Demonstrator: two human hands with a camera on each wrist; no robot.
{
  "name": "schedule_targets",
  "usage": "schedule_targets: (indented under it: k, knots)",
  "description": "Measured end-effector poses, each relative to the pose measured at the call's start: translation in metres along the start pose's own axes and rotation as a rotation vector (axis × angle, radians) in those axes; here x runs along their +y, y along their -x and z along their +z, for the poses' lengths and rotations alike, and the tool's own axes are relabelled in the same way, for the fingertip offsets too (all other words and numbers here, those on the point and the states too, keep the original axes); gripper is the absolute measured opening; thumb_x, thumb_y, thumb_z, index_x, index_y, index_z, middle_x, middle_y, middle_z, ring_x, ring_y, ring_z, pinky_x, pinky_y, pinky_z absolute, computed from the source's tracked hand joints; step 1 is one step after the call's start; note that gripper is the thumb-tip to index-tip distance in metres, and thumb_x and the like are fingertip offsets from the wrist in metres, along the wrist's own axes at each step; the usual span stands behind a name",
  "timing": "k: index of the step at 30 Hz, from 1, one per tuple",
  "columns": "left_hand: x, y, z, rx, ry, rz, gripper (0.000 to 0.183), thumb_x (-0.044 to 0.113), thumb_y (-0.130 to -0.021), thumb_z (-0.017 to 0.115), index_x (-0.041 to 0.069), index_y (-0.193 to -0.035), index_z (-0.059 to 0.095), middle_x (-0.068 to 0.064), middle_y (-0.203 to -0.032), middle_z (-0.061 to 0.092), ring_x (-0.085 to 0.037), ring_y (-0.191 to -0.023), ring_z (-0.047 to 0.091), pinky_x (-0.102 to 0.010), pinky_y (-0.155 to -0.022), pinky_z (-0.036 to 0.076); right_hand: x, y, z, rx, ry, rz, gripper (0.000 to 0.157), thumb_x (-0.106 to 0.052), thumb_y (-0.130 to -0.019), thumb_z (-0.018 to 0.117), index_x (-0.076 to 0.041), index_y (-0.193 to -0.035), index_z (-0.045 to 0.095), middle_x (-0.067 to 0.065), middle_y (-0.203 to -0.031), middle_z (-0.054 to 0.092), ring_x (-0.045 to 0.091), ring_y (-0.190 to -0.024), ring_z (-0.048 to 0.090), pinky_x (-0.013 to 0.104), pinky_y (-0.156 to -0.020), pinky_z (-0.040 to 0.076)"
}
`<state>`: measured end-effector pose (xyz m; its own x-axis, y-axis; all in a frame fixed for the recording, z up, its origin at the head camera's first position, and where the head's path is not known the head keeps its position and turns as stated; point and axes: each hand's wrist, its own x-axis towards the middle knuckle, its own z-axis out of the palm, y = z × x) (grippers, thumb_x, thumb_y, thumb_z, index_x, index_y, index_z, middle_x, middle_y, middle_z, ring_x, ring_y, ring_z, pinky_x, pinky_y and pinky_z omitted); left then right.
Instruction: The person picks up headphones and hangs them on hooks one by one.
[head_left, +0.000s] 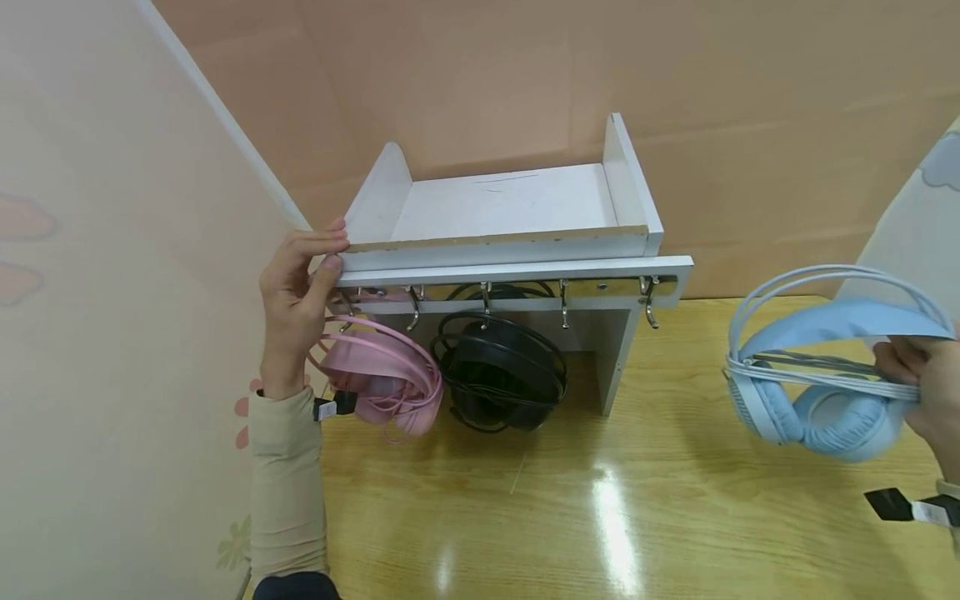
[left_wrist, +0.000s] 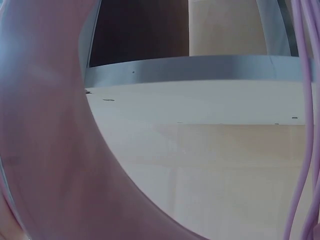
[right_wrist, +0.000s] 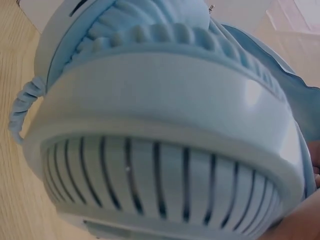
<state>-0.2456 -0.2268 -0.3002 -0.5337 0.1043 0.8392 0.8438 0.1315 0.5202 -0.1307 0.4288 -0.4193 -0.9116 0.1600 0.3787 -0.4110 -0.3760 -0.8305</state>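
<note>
In the head view my left hand (head_left: 294,296) grips the left end of a white shelf (head_left: 502,204), fingers over its edge and thumb on the front board. Far to the right, my right hand (head_left: 933,379) holds light blue headphones (head_left: 847,325) with a bundled cable; the hand is cut off by the frame edge. One slatted blue ear cup (right_wrist: 165,100) fills the right wrist view. Pink headphones (head_left: 386,358) hang just below my left hand, and their band (left_wrist: 55,125) looms large in the left wrist view. Beside them hang black headphones (head_left: 510,362).
Several metal hooks (head_left: 564,304) line the shelf's front rail, the rightmost hook (head_left: 650,302) near its end. A white side panel (head_left: 622,358) supports the shelf above a shiny wooden tabletop (head_left: 540,508). A pale wall (head_left: 127,300) stands close on the left.
</note>
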Motion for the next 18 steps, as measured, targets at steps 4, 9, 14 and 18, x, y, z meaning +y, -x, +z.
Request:
schedule_targets:
  k: [4, 9, 14, 18]
  knots:
    - [0.0, 0.0, 0.0, -0.001, 0.0, -0.003, 0.015, -0.014, -0.097, 0.06, -0.019, -0.107, 0.069, -0.003, -0.116, 0.074, -0.028, -0.129, 0.069, -0.044, -0.121, 0.051, -0.001, 0.004, 0.001, -0.09, -0.119, 0.004, 0.054, 0.003, -0.113, 0.01, -0.006, -0.062, 0.025, 0.004, -0.048, 0.01, 0.014, -0.036, 0.002, 0.019, -0.032, 0.001]
    - [0.001, 0.0, 0.0, 0.0, 0.006, -0.004, 0.015, -0.015, -0.096, 0.059, -0.02, -0.107, 0.069, -0.003, -0.115, 0.073, -0.028, -0.13, 0.069, -0.045, -0.122, 0.05, -0.004, 0.008, 0.005, -0.105, -0.048, -0.031, 0.055, 0.005, -0.111, 0.007, -0.008, -0.06, 0.023, 0.003, -0.046, 0.012, 0.014, -0.035, 0.002, 0.018, -0.03, 0.003]
    - [0.001, 0.0, -0.001, 0.002, 0.005, -0.003, 0.015, -0.015, -0.097, 0.059, -0.02, -0.107, 0.069, -0.004, -0.115, 0.073, -0.028, -0.13, 0.069, -0.045, -0.122, 0.05, -0.006, 0.013, 0.007, -0.175, -0.142, -0.076, 0.054, 0.007, -0.108, -0.001, -0.008, -0.061, 0.022, 0.0, -0.047, 0.016, 0.01, -0.036, 0.005, 0.016, -0.031, 0.01]
    - [0.001, 0.001, 0.0, 0.004, 0.005, -0.005, 0.016, -0.015, -0.096, 0.059, -0.019, -0.108, 0.069, -0.004, -0.115, 0.073, -0.028, -0.13, 0.069, -0.043, -0.121, 0.051, -0.007, 0.015, 0.01, -0.245, -0.204, -0.092, 0.052, 0.008, -0.105, -0.004, -0.008, -0.061, 0.021, 0.0, -0.047, 0.017, 0.008, -0.035, 0.008, 0.015, -0.031, 0.012]
